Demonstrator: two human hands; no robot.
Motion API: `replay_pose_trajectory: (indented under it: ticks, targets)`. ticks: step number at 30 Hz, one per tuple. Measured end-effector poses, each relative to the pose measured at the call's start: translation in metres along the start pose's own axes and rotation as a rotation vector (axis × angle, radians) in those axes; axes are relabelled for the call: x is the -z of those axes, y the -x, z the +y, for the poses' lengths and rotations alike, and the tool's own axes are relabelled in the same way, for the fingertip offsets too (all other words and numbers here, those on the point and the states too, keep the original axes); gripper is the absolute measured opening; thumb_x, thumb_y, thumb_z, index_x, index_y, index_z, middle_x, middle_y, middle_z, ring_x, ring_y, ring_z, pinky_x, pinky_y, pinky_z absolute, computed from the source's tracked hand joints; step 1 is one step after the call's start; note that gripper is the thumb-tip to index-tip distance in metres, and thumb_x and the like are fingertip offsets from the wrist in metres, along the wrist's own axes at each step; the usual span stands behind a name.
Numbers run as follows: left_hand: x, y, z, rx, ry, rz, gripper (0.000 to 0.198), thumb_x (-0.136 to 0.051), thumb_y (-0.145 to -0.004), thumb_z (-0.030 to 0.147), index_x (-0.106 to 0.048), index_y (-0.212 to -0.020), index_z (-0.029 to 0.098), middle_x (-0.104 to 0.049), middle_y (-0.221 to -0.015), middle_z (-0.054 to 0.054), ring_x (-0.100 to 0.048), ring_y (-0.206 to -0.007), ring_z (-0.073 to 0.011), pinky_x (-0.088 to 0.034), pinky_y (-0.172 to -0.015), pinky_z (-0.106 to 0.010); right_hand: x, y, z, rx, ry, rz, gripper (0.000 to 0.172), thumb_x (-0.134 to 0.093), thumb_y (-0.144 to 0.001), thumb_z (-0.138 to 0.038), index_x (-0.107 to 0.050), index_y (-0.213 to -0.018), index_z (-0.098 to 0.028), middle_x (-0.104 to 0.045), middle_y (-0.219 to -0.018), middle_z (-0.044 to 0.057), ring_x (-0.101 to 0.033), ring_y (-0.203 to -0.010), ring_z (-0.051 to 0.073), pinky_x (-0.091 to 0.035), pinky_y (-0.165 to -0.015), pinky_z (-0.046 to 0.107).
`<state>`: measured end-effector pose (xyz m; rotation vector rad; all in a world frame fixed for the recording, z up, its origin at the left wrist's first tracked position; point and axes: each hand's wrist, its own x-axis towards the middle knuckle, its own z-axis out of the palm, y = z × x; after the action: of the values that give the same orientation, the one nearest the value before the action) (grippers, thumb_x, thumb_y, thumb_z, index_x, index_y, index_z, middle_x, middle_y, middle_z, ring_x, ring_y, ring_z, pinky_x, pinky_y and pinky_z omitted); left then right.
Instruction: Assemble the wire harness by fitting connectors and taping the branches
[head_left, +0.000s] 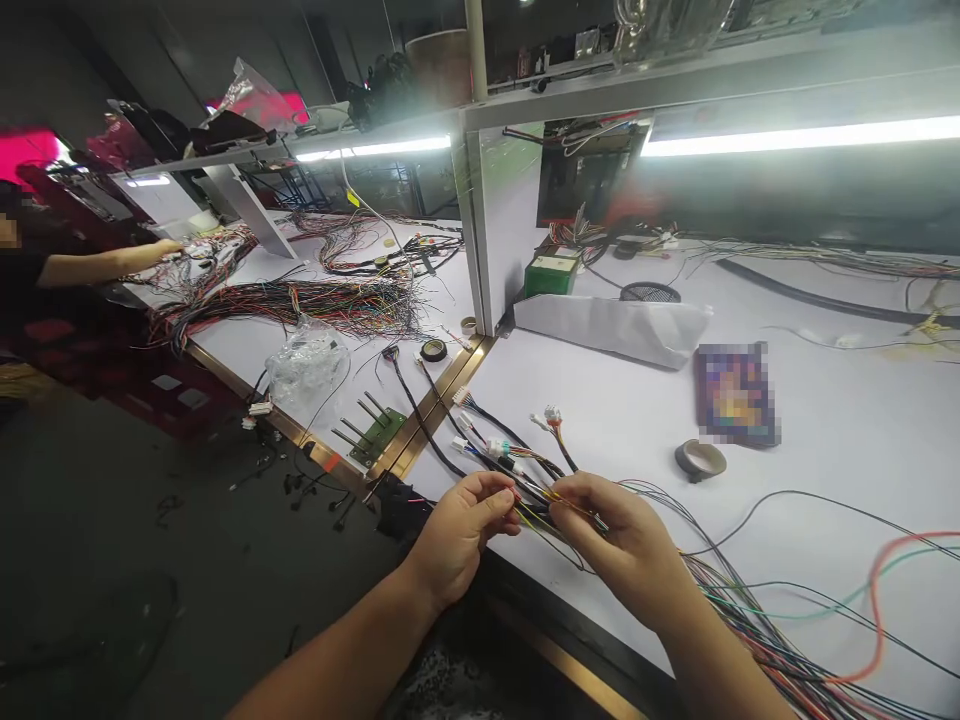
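Observation:
Near the front edge of the white workbench, my left hand [466, 530] pinches a thin yellow-green wire [534, 524] between thumb and fingers. My right hand [619, 535] is closed on wires of a wiring harness [727, 600], a little to the right of the left hand. Beyond the hands, the harness branches end in several white connectors [496, 448], and one branch has a white and orange plug [553, 414]. From my right hand the bundle runs toward the lower right. My fingers partly hide the wire ends.
A roll of tape [700, 460] lies to the right, and a black tape roll [433, 350] at the left. A green board with metal pins [375, 435] sits by the bench edge. A co-worker's arm [112, 262] reaches over wire bundles [300, 305] at far left.

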<state>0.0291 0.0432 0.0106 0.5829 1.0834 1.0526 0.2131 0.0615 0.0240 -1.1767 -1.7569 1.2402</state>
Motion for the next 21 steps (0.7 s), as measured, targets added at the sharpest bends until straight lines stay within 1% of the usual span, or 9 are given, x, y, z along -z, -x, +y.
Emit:
replay_pose_trajectory:
  ticks: [2, 5, 8, 11, 17, 21]
  targets:
    - [0.000, 0.000, -0.001, 0.003, 0.028, 0.001, 0.019, -0.071, -0.076, 0.025, -0.062, -0.090, 0.014, -0.060, -0.079, -0.001, -0.056, -0.069, -0.0093, -0.046, -0.071, -0.024, -0.002, 0.003, 0.002, -0.030, -0.032, 0.005, 0.019, -0.051, -0.086, -0.035, -0.062, -0.082, -0.021, -0.059, -0.070, 0.000, -0.051, -0.065, 0.013, -0.040, -0.060, 0.026]
    - [-0.001, 0.001, -0.001, -0.015, 0.049, 0.004, 0.018, -0.071, -0.076, 0.023, -0.063, -0.089, 0.014, -0.060, -0.083, -0.002, -0.057, -0.073, -0.0099, -0.047, -0.071, -0.024, -0.007, 0.003, 0.006, -0.056, 0.013, 0.014, 0.015, -0.053, -0.084, -0.033, -0.063, -0.080, -0.022, -0.061, -0.071, -0.001, -0.053, -0.066, 0.014, -0.039, -0.059, 0.026]
    - [-0.003, 0.003, 0.001, -0.020, 0.059, 0.005, 0.016, -0.072, -0.076, 0.021, -0.064, -0.088, 0.014, -0.060, -0.083, -0.002, -0.056, -0.075, -0.0094, -0.047, -0.072, -0.023, -0.011, 0.002, 0.010, -0.077, 0.068, 0.047, 0.012, -0.055, -0.081, -0.030, -0.063, -0.075, -0.023, -0.059, -0.064, -0.002, -0.052, -0.061, 0.014, -0.038, -0.057, 0.026]
    - [-0.003, 0.004, 0.003, -0.024, 0.072, 0.019, 0.013, -0.071, -0.076, 0.020, -0.065, -0.087, 0.014, -0.059, -0.082, -0.001, -0.055, -0.075, -0.0083, -0.047, -0.072, -0.021, -0.013, 0.003, 0.013, -0.081, 0.082, 0.068, 0.013, -0.055, -0.080, -0.032, -0.063, -0.074, -0.023, -0.057, -0.060, -0.003, -0.050, -0.058, 0.014, -0.038, -0.055, 0.026]
    - [-0.001, 0.005, 0.001, -0.032, 0.106, 0.036, 0.013, -0.071, -0.076, 0.019, -0.065, -0.086, 0.014, -0.059, -0.082, -0.001, -0.055, -0.074, -0.0080, -0.047, -0.072, -0.021, -0.016, 0.004, 0.014, -0.084, 0.079, 0.083, 0.015, -0.055, -0.081, -0.035, -0.064, -0.076, -0.024, -0.063, -0.067, -0.002, -0.056, -0.063, 0.015, -0.041, -0.058, 0.027]
    - [-0.001, 0.005, -0.001, -0.065, 0.106, 0.017, 0.013, -0.073, -0.075, 0.018, -0.065, -0.085, 0.015, -0.061, -0.082, -0.001, -0.057, -0.074, -0.0086, -0.047, -0.075, -0.022, -0.015, 0.003, 0.014, -0.081, 0.079, 0.078, 0.016, -0.055, -0.081, -0.036, -0.065, -0.076, -0.025, -0.064, -0.069, -0.002, -0.057, -0.065, 0.015, -0.041, -0.059, 0.027]
